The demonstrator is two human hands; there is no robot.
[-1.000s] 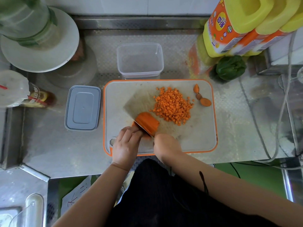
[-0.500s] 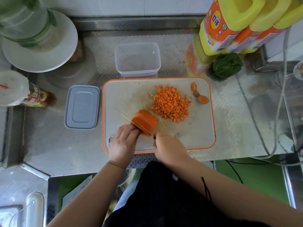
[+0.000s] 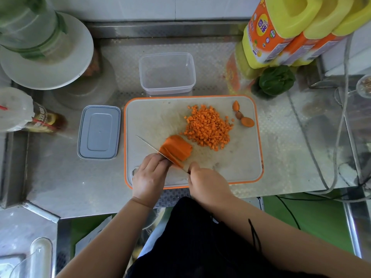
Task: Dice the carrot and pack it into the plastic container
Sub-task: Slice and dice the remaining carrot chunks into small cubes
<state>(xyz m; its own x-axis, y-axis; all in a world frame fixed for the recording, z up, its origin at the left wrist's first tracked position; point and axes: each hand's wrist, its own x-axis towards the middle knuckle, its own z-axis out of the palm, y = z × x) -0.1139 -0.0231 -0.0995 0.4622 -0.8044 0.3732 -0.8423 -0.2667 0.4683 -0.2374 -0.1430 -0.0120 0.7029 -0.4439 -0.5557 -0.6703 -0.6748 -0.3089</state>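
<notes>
1. Centrally, just below the middle of the frame, a carrot piece (image 3: 177, 147) lies on a white cutting board (image 3: 156, 121) with an orange rim.
2. The left hand (image 3: 149, 176) rests on the near left end of the carrot piece, its fingers curled down against the slices there.
3. The right hand (image 3: 206, 185) is clamped round the handle of a knife (image 3: 152, 147), with the handle itself hidden inside the fist.
4. The knife blade is seen edge-on, running up and left from the right hand across the carrot piece, right beside the left fingertips.
5. The carrot piece already shows lengthwise cuts fanning at its left end.
6. A pile of diced carrot (image 3: 207, 127) sits on the board to the upper right of the carrot piece, close to it.
7. Three carrot ends (image 3: 243, 116) lie near the board's upper right corner, apart from the dice.
8. A clear plastic container (image 3: 167, 74) stands just above the board's top edge with nothing visible inside it.
9. Its grey lid (image 3: 99, 131) lies flat on the steel counter (image 3: 60, 177), just left of the board.
10. At the upper right stand yellow and orange bottles (image 3: 281, 31), with a green vegetable (image 3: 276, 80) below them.
11. At the upper left are a white plate (image 3: 60, 73) beneath a green-banded jar (image 3: 30, 25), and a sauce bottle (image 3: 45, 121) lying on its side.
</notes>
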